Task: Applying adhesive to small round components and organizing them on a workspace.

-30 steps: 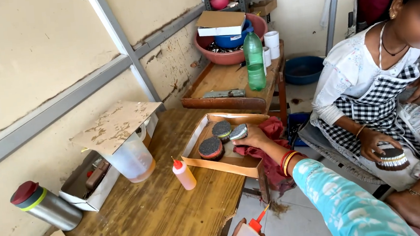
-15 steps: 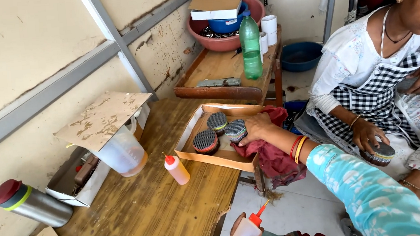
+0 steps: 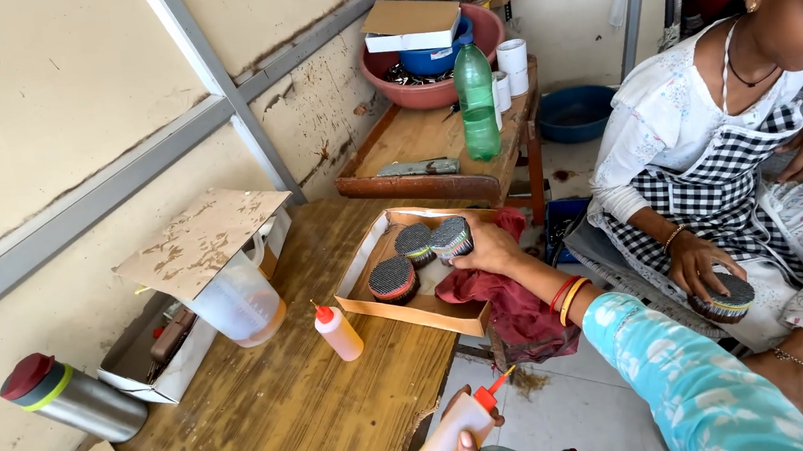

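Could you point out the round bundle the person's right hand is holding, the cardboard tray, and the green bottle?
Round bundle [image 3: 451, 238], head view, on its dotted top face.
Cardboard tray [image 3: 413, 309], head view, on its near front wall.
Green bottle [image 3: 476, 105], head view, on the middle of its body.
Right hand [image 3: 491, 247], head view, on the back of the hand.

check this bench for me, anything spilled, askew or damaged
Nothing is spilled. The stained cardboard sheet lies askew over the plastic jug, and the wooden table has a chipped, splintered front edge. The right hand holds a round bundle over the shallow cardboard tray.
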